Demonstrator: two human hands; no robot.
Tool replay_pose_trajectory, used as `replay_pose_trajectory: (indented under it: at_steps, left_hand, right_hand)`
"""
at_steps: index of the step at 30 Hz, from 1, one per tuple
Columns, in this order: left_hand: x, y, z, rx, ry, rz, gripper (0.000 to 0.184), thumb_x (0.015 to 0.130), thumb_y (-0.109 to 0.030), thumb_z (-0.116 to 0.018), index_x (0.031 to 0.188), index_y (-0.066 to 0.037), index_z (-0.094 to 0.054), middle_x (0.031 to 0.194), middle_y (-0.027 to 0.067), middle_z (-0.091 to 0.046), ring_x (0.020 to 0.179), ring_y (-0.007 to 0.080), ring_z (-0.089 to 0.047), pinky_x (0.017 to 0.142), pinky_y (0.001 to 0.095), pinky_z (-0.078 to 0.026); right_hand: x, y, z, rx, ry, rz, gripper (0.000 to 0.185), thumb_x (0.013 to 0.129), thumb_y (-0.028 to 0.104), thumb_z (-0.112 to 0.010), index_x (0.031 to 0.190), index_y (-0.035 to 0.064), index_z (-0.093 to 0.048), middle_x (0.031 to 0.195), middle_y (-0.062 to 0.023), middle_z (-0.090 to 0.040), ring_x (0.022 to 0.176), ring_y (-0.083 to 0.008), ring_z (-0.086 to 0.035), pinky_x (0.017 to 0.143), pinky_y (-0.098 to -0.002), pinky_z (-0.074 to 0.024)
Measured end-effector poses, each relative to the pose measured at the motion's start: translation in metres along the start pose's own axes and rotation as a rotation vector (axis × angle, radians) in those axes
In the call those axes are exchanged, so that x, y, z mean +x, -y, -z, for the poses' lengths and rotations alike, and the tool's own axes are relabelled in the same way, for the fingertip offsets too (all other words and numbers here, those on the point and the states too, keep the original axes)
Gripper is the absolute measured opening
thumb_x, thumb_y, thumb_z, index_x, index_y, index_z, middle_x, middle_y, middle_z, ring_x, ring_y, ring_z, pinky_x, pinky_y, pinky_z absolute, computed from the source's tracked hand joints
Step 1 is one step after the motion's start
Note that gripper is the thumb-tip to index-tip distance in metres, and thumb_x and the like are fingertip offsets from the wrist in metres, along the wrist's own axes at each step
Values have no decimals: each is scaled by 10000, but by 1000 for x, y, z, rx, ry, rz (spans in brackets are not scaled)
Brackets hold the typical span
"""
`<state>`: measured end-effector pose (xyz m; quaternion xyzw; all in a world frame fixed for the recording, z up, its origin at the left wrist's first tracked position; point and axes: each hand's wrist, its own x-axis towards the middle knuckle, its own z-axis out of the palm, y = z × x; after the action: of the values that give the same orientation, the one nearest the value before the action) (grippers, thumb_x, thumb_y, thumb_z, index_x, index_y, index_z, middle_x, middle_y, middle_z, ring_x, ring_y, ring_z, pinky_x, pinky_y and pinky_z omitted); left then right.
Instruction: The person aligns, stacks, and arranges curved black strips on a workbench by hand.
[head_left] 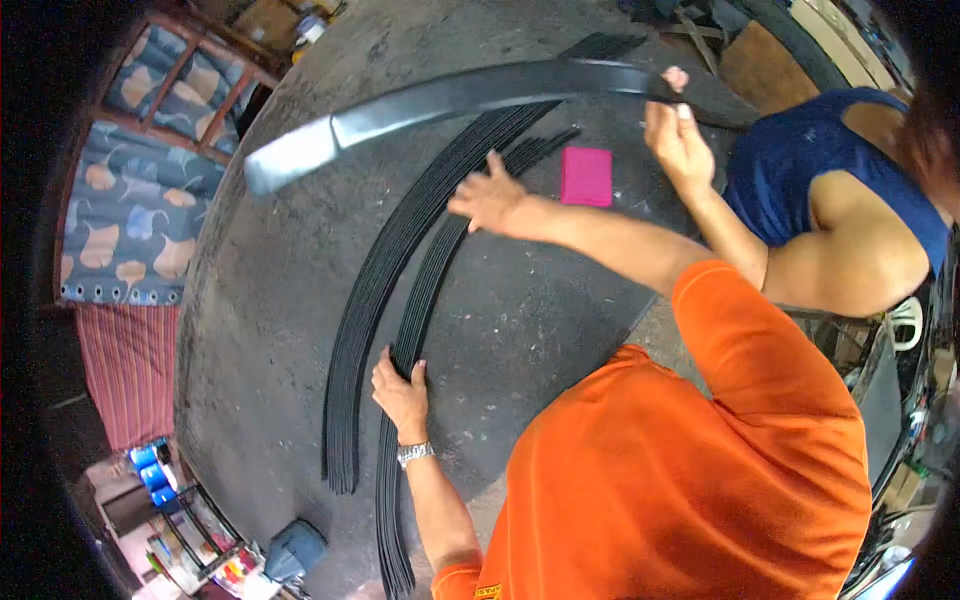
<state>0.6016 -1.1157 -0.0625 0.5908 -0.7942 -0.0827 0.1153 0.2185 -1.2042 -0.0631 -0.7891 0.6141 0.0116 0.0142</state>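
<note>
My left hand [402,398], with a metal-band watch at the wrist, is closed round the narrower bundle of thin black strips [425,290], thumb on one side and fingers on the other. My right hand [490,198] has its fingers spread over the upper part of the same bundle, beside the wider bundle of black strips [375,270]. Whether its palm touches the strips I cannot tell. Both bundles curve and lie side by side on the dark table [270,330]. Above them, a co-worker's hand [680,145] holds up one end of a long, glossy black curved strip [450,95].
A folded pink cloth [587,176] lies on the table near my right forearm. The co-worker in a dark blue top [800,170] stands at the right. Patterned curtains [130,220] hang at the left. A dark grey object [295,550] sits by the table's lower edge.
</note>
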Motion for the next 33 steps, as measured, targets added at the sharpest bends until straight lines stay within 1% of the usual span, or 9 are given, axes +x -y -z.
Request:
replay_pose_trajectory:
  at_steps: [5, 8, 14, 16, 20, 21, 25, 29, 33]
  left_hand:
    - [-75, 57, 24, 165, 18, 218, 862, 826, -563, -732, 1489, -99, -433, 1260, 167, -581, 1190, 382, -537, 991, 545, -405]
    - [-109, 102, 14, 138, -4, 173, 736, 872, -579, -673, 1370, -54, -534, 1234, 170, -587, 1129, 387, -545, 935, 521, -421]
    - [-16, 63, -6, 95, -65, 28, 625, 906, -495, -668, 1359, -76, -572, 1282, 136, -606, 1147, 361, -556, 906, 492, -437]
    - [21, 49, -17, 114, -139, -35, 640, 887, -477, -695, 1385, -94, -569, 1245, 113, -613, 1100, 324, -568, 873, 471, -438]
    - [52, 20, -25, 164, -123, -66, 660, 836, -414, -767, 1396, -121, -574, 1274, 83, -583, 1142, 309, -537, 892, 466, -420]
    - [55, 16, -27, 183, -128, -76, 671, 826, -402, -779, 1402, -128, -574, 1287, 81, -572, 1158, 309, -526, 900, 468, -414]
    - [68, 14, -5, 96, -158, -74, 1201, 638, -521, -888, 1595, -113, -289, 1580, 255, -309, 1389, 428, -367, 1087, 582, -316]
    - [100, 52, -4, 77, -87, 53, 861, 924, -515, -623, 1604, -123, -269, 1610, 240, -296, 1485, 406, -302, 1178, 657, -192]
    - [102, 59, -6, 67, 56, 86, 639, 976, -469, -550, 1498, -109, -471, 1370, 172, -554, 1255, 357, -515, 1044, 551, -365]
  right_hand:
    - [-14, -76, -1, -46, -28, -188, 553, 883, 469, -676, 1380, 257, -558, 1361, -15, -591, 1315, -221, -513, 1129, -740, -211]
    - [-28, -108, -3, -102, -4, -353, 604, 882, 467, -675, 1433, 291, -505, 1446, 16, -532, 1396, -199, -434, 1149, -716, -208]
    - [-49, -159, -25, -308, -156, -582, 672, 870, 414, -731, 1473, 278, -467, 1522, -10, -458, 1423, -246, -377, 1094, -719, -267]
    - [-56, -163, -19, -280, -233, -720, 807, 874, 390, -738, 1561, 273, -331, 1592, -47, -365, 1451, -277, -343, 1095, -731, -275]
    - [-46, -101, -2, -226, -343, -556, 782, 925, 507, -625, 1569, 189, -317, 1619, -76, -326, 1468, -292, -323, 1149, -675, -256]
    - [-41, -76, 3, -204, -248, -511, 777, 936, 527, -594, 1563, 154, -325, 1615, -89, -331, 1476, -289, -315, 1170, -651, -239]
    - [-25, -37, -28, -33, -223, -406, 765, 980, 570, -506, 1554, 88, -352, 1625, -129, -328, 1513, -310, -269, 1204, -624, -168]
    - [-12, 3, -25, 21, -74, -409, 776, 1003, 582, -443, 1579, 82, -308, 1656, -147, -268, 1543, -323, -210, 1232, -590, -112]
    - [0, 55, -11, 158, -40, -253, 792, 979, 572, -502, 1563, 62, -343, 1642, -185, -277, 1528, -370, -221, 1211, -632, -127]
